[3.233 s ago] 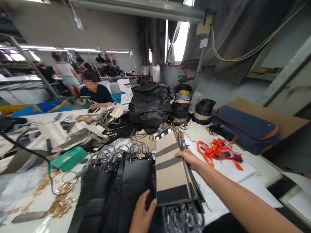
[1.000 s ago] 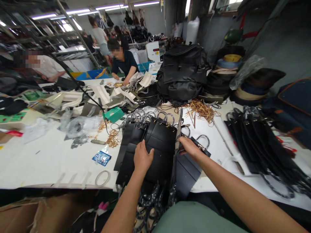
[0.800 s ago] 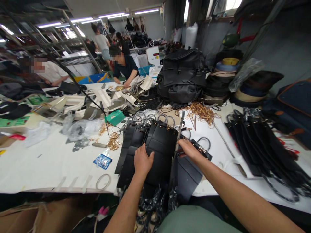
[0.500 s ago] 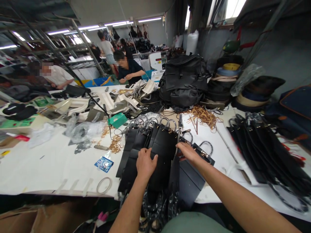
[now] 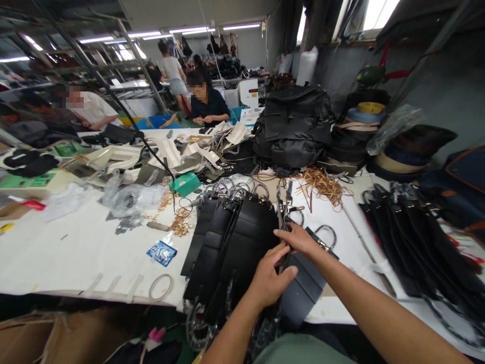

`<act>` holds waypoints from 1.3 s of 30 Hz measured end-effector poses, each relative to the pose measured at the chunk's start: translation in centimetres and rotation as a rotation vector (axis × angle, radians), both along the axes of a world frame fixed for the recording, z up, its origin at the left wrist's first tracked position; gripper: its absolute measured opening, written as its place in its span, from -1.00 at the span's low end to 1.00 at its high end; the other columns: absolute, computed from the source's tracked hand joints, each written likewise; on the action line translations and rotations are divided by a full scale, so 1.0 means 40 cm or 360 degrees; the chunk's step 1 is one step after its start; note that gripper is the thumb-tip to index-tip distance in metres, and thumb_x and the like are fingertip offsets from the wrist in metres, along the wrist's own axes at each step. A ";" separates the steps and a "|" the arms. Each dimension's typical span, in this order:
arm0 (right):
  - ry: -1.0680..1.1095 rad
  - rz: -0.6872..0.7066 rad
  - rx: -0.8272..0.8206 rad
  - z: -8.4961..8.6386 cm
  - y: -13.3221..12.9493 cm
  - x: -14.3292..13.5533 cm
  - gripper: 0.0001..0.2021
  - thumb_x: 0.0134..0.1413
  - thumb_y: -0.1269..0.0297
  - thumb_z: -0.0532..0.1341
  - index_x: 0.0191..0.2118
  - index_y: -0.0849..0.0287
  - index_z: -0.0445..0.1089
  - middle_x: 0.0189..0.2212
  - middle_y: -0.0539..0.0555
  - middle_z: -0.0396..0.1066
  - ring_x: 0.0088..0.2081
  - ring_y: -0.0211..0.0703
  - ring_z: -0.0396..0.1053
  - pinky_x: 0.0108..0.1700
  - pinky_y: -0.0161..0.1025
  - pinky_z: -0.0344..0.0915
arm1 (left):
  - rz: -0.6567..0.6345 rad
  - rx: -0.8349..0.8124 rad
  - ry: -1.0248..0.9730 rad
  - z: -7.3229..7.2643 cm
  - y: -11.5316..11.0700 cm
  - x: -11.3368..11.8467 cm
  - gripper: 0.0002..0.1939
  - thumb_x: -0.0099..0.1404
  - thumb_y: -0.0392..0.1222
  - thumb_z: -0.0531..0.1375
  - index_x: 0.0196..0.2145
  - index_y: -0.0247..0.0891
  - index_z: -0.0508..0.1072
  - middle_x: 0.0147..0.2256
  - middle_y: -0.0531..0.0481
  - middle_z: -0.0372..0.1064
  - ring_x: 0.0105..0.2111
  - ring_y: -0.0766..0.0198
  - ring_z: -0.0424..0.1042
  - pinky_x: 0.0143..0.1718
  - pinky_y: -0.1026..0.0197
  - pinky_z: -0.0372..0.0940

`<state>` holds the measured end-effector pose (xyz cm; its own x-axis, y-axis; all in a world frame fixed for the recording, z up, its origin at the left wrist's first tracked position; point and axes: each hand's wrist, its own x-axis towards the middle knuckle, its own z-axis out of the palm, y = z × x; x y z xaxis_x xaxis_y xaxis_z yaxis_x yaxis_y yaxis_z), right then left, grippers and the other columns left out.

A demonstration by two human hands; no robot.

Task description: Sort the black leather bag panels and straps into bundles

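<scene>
Several black handbags [image 5: 246, 227] lie side by side on the table in front of me, their wrapped ring handles at both ends. At the right side of this row, my right hand [image 5: 297, 237] closes its fingers on the edge of a black handbag turned on its side. My left hand [image 5: 271, 278] reaches over the row to the same edge, fingertips close to my right fingers. Its thumb stands apart from the fingers. A dark grey handbag [image 5: 305, 288] with a ring handle lies flat under and right of my hands.
More black bags [image 5: 413, 237] lie at the right. Farther back are a black backpack [image 5: 293, 126], brown cords [image 5: 324, 187] and a green box [image 5: 185, 184]. Gold metal parts [image 5: 182, 225], a blue packet [image 5: 162, 253] and a tape ring [image 5: 160, 287] lie left. Co-workers sit across the table.
My left hand has moved right from the top of the bags to the edge beside my right hand. The bag at that edge has shifted, and the view has turned slightly left.
</scene>
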<state>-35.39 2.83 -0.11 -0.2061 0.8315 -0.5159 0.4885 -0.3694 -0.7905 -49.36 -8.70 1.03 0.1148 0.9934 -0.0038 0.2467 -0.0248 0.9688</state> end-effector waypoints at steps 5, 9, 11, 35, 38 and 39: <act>-0.0042 0.0015 0.0040 -0.010 -0.002 0.044 -0.77 0.03 0.22 0.16 -0.20 0.21 0.40 -0.39 0.13 0.49 -0.43 -0.03 0.47 -0.58 -0.28 0.37 | 0.0807 0.0166 0.0936 -0.072 0.021 -0.174 -0.54 0.30 -0.07 0.19 0.10 -0.34 0.42 0.15 -0.29 0.32 0.19 -0.07 0.25 0.26 -0.16 0.15; -0.0048 0.0017 0.0040 -0.016 -0.003 0.050 -0.82 0.03 0.24 0.14 -0.25 0.19 0.39 -0.40 0.10 0.48 -0.44 -0.06 0.46 -0.59 -0.31 0.35 | 0.0712 0.0054 0.1301 -0.101 0.033 -0.251 -0.44 0.28 -0.07 0.20 0.15 -0.46 0.33 0.02 -0.33 0.41 0.10 -0.12 0.31 0.13 -0.14 0.26; -0.0054 0.0017 0.0027 -0.017 -0.002 0.044 -0.79 0.05 0.22 0.16 -0.20 0.19 0.39 -0.39 0.11 0.49 -0.43 -0.05 0.46 -0.59 -0.31 0.35 | 0.0738 0.0049 0.1292 -0.089 0.036 -0.243 -0.47 0.29 -0.10 0.19 0.16 -0.38 0.32 -0.01 -0.25 0.44 0.08 -0.10 0.32 0.10 -0.14 0.27; 0.0044 -0.0381 -0.0100 0.041 -0.015 0.235 -0.87 -0.13 0.25 0.17 -0.41 0.19 0.31 -0.60 -0.01 0.32 -0.59 -0.24 0.26 -0.59 -0.36 0.17 | 0.0040 -0.0349 0.0415 -0.151 -0.033 -0.116 -0.69 0.32 -0.17 0.11 -0.02 -0.29 0.45 -0.03 -0.16 0.48 -0.06 0.15 0.47 0.00 0.13 0.36; 0.0006 -0.0508 -0.0073 0.081 -0.046 0.350 -0.83 -0.13 0.24 0.19 -0.37 0.21 0.33 -0.53 0.04 0.39 -0.53 -0.19 0.33 -0.52 -0.33 0.26 | -0.0119 -0.0291 0.0627 -0.186 -0.044 -0.078 -0.60 0.22 -0.21 0.21 0.02 -0.26 0.46 0.00 -0.17 0.47 0.02 0.04 0.40 0.09 0.04 0.28; -0.0045 -0.0540 -0.0068 0.089 -0.060 0.385 -0.82 -0.12 0.25 0.18 -0.35 0.22 0.34 -0.50 0.07 0.41 -0.50 -0.18 0.35 -0.49 -0.32 0.29 | -0.0158 -0.0264 0.0698 -0.191 -0.046 -0.063 -0.58 0.20 -0.23 0.22 0.03 -0.26 0.46 0.00 -0.18 0.46 0.04 0.00 0.37 0.11 0.00 0.25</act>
